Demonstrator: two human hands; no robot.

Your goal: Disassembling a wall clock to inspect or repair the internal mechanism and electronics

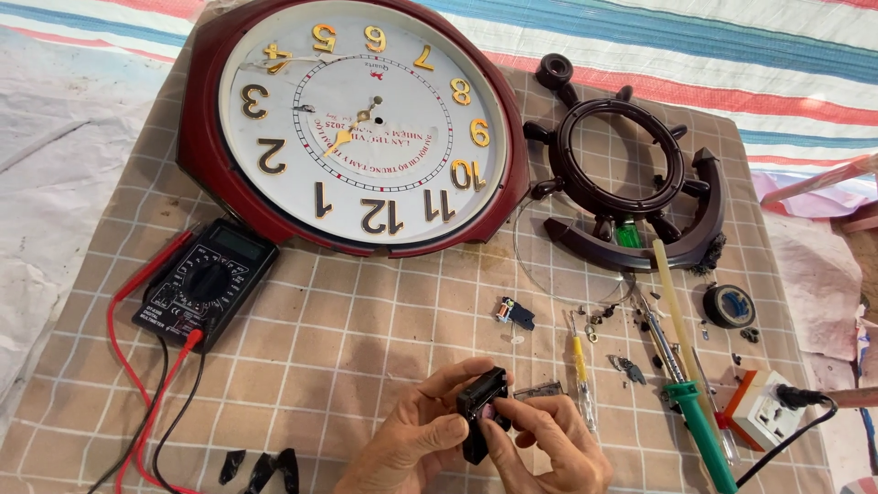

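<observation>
My left hand [416,430] and my right hand [549,448] meet at the bottom centre, both gripping a small black plastic clock movement box [479,412]. The left fingers wrap its left side; the right thumb and forefinger pinch its right edge. A large dark red wall clock [352,123] with a white face and gold numerals lies upside down at the far end of the checked cloth [347,329]. A small black part with a coil [515,313] lies loose above my hands.
A black multimeter [203,284] with red and black leads sits left. A dark ship-wheel frame [631,187], a round clear lens [567,256], a yellow screwdriver [580,361], a green-handled soldering iron [700,421], a tape roll [729,305] and a white socket block [766,407] lie right.
</observation>
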